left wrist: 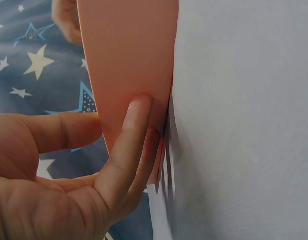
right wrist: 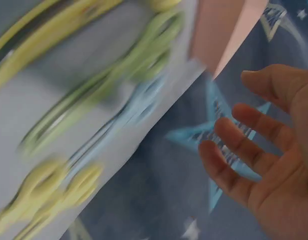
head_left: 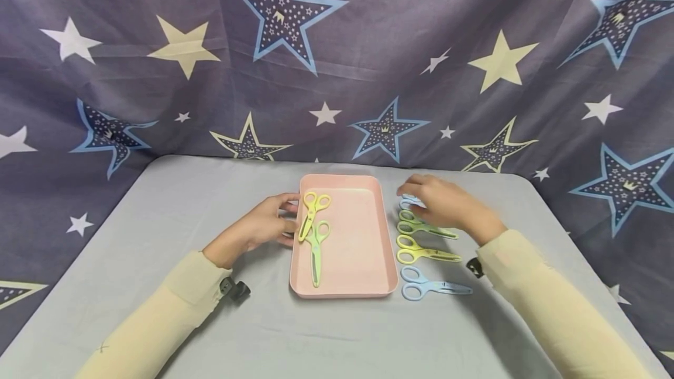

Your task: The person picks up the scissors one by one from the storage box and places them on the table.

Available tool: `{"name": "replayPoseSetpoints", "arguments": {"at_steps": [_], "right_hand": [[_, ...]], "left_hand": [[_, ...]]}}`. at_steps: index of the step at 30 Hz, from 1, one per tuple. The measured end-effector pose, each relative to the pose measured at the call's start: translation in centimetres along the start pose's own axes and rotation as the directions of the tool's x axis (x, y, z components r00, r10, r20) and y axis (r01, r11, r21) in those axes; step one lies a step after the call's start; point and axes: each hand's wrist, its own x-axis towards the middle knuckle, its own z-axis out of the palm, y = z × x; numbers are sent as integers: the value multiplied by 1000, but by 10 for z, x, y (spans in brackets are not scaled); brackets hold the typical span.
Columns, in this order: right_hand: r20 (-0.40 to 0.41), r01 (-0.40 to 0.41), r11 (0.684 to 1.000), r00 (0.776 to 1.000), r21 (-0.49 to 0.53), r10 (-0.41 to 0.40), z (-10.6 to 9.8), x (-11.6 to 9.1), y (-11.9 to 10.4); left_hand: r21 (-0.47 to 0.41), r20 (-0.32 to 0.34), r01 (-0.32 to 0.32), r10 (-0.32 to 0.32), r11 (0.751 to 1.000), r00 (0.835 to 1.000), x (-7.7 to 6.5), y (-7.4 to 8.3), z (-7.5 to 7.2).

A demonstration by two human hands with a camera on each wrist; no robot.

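Note:
My left hand (head_left: 260, 227) is at the left side of a pink tray (head_left: 363, 244), fingers fairly straight. In the left wrist view its fingertips touch the tray's outer wall (left wrist: 128, 55), with the thumb at the rim. Inside the tray lie yellow scissors (head_left: 310, 216) partly over green scissors (head_left: 316, 259). My right hand (head_left: 444, 202) hovers above the back of a row of scissors, fingers spread and nothing between them. Closest beneath it are light blue scissors (head_left: 405, 204) and green scissors (head_left: 418, 227). Yellow scissors (right wrist: 28, 209), hidden in the head view, show in the right wrist view.
Nearer the front of the row lie yellow scissors (head_left: 429, 254) and light blue scissors (head_left: 437, 286), handles toward the tray. Everything stands on a table with a pale grey cover (head_left: 253, 332). A star-patterned curtain (head_left: 347, 86) hangs behind the table's back edge.

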Motion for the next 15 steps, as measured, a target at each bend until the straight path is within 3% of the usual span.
{"name": "replayPoseSetpoints", "arguments": {"at_steps": [8,15], "right_hand": [[98,2,1000,995,-20,0,9,47,-51],[155,32,999,987,-1,-32,13,85,-72]], "left_hand": [[16,3,-4,4,1000,1000,1,0,1],[5,-1,-6,7,1000,1000,0,-1,0]]}}
